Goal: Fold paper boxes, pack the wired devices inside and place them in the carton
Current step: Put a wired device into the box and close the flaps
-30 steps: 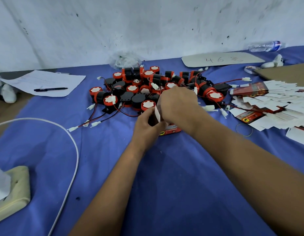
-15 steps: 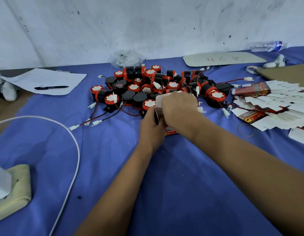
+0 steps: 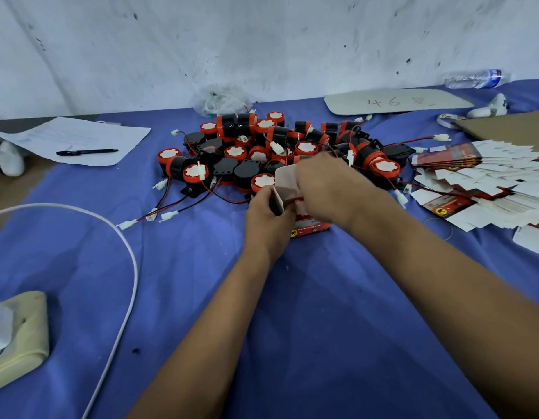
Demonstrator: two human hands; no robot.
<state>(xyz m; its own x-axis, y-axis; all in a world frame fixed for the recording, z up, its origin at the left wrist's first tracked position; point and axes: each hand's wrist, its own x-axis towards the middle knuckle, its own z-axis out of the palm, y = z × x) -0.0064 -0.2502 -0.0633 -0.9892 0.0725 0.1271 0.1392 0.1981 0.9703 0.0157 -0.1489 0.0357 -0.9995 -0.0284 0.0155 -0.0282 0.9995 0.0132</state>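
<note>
Head view: paper box (image 3: 307, 228) between both hands, left hand (image 3: 266, 213) and right hand (image 3: 325, 189) gripping its flaps.

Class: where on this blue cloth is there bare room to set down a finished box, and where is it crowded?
Bare: the near cloth between white cable and forearms. Crowded: the device pile and flat boxes at right.

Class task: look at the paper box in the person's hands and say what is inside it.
The box stands on the blue cloth, flaps open, held by the left hand and right hand. A red wire runs in at its mouth. The hands and flaps cover the rest.
</note>
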